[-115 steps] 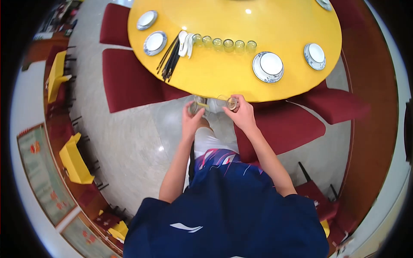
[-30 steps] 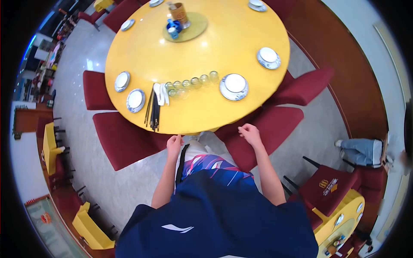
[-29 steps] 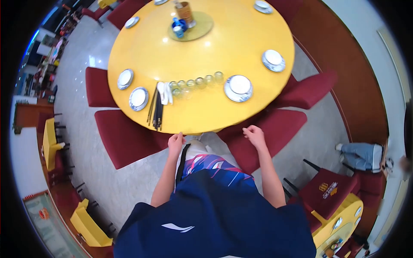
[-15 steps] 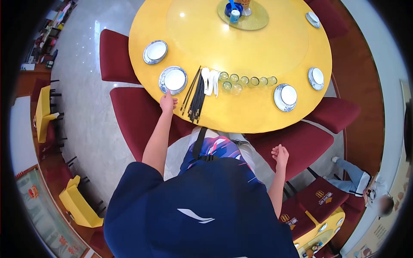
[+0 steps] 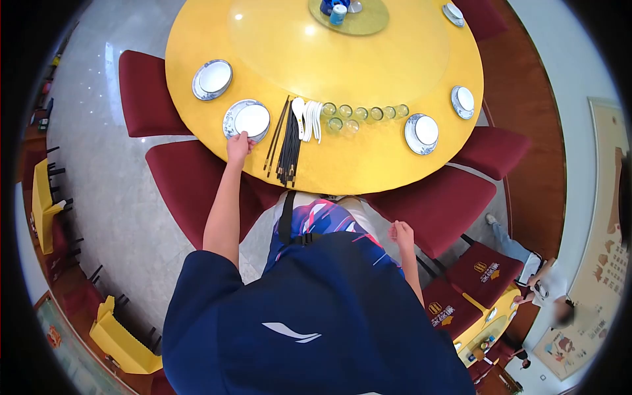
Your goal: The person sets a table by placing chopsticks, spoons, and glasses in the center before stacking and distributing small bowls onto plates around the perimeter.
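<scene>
My left hand [image 5: 241, 146] is at the near edge of a white bowl [image 5: 252, 121], its fingers closed at the rim. This bowl sits on a blue-patterned plate [image 5: 230, 120]. To the right of that hand lie black chopsticks [image 5: 288, 155], two apart from the bunch. White spoons [image 5: 308, 120] are lined up beside them, and several glass cups [image 5: 361, 114] stand in rows further right. Away from the table, my right hand [image 5: 401, 234] hangs over the chair side, fingers loosely curled, with nothing visible in it.
The round yellow table [image 5: 355, 164] carries more bowls on plates [image 5: 421, 134] around its rim and a glass turntable [image 5: 368, 25]. Dark red chairs [image 5: 441, 204] surround it. A person [image 5: 543, 283] is at another table [image 5: 490, 329] on the lower right.
My left hand has moved up to the bowl's near rim. The view has shifted, so the table appears further left. My right hand stays low, away from the table.
</scene>
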`<state>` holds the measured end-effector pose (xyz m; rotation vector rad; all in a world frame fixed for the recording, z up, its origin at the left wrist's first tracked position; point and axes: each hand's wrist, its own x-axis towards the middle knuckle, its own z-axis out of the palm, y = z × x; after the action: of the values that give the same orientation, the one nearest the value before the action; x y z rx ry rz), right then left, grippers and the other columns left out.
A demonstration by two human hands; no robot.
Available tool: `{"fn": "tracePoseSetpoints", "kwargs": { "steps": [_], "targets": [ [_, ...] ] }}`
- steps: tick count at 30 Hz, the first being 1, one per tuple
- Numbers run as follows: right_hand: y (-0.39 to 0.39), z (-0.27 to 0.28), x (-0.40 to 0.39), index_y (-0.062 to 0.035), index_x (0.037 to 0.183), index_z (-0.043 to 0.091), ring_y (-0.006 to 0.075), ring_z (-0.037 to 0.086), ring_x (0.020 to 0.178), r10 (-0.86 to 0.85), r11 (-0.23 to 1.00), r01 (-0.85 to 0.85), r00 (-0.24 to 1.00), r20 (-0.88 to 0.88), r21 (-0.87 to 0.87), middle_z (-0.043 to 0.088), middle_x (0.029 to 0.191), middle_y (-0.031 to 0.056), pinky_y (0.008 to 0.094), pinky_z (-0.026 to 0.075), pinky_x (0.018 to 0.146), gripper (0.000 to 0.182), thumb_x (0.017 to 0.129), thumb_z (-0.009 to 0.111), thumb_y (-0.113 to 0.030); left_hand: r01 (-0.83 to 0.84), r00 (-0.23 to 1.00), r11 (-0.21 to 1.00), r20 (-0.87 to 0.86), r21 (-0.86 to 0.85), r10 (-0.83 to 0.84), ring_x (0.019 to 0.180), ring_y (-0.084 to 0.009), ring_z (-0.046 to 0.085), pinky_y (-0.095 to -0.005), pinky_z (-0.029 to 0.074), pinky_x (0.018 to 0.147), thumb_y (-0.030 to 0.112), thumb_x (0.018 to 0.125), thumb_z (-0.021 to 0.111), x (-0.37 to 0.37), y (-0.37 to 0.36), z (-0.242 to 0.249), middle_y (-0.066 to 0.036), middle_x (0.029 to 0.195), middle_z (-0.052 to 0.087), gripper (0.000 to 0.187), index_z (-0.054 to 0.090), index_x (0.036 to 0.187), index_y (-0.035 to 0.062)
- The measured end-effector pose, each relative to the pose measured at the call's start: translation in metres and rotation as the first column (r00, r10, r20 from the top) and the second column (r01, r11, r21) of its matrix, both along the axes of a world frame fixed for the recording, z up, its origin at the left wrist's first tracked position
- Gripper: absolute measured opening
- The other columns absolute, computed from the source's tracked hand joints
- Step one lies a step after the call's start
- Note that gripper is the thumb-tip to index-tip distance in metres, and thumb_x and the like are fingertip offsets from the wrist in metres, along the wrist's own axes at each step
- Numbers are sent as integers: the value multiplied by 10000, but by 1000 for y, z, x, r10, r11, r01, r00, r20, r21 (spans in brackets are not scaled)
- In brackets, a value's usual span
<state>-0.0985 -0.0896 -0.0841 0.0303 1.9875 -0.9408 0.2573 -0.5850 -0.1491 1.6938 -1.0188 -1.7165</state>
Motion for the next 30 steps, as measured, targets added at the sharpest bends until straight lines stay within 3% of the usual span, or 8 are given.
{"fn": "tracePoseSetpoints", "kwargs": {
  "steps": [2,7,9,13,15,17,23,30],
  "targets": [
    [-18,9,-2,-66,846,630,86,568,574,9,999,-11,998,-58,-41,620,691,16,240,422,483,266,972,543,-283,12,1000,1000,-6,-18,-13,519,-125,563,-255,436,461,219,941,514,-2,12,11,-107,685,648,291,576,771,-9],
    [-32,-7,-10,-54,880,648,89,560,567,-17,996,15,1000,-15,-89,623,702,15,240,446,506,250,961,560,-273,114,989,993,-92,-41,-117,576,-141,616,-260,490,528,203,969,500,-19,75,29,-114,731,665,287,592,820,-24],
    [-43,-10,-3,-74,935,642,92,606,633,89,995,-90,996,-26,-49,663,777,22,231,450,544,240,976,542,-289,207,966,978,-162,11,-203,601,-140,623,-266,504,553,205,978,495,-34,106,42,-111,751,666,282,596,838,-19],
    [-77,3,1,-81,942,639,94,610,644,147,989,-147,988,-49,7,665,791,20,235,454,551,237,976,537,-292,369,912,913,-256,173,-320,635,-161,636,-277,522,582,230,986,491,-69,154,16,-111,767,663,303,600,863,-25],
    [-90,3,-12,-84,951,632,92,608,655,158,987,-160,986,-58,-22,658,799,16,239,463,562,244,972,539,-308,538,836,835,-206,119,-509,640,-160,640,-280,527,587,225,985,496,-85,168,-4,-113,767,659,320,608,856,-45],
    [-106,10,-31,-85,964,624,92,605,661,99,995,-100,994,-49,-11,646,808,8,240,468,567,244,971,535,-312,585,804,802,-215,124,-554,637,-160,639,-284,530,590,218,983,500,-104,175,0,-111,761,651,326,614,851,-58],
    [-155,25,-142,-57,1150,539,139,625,720,-123,989,111,984,-130,-93,618,960,75,270,487,583,307,967,523,-303,652,754,745,-228,143,-616,626,-152,625,-285,528,595,213,981,506,-146,179,-10,-95,749,635,314,605,838,-48],
    [-200,-2,-320,16,1287,465,262,646,957,-281,945,277,960,-1,-174,611,1140,155,343,499,736,459,997,432,-339,613,789,776,-150,149,-595,627,-141,618,-278,514,581,263,996,512,-186,186,-13,-88,746,628,344,596,858,-41]
  ]
}}
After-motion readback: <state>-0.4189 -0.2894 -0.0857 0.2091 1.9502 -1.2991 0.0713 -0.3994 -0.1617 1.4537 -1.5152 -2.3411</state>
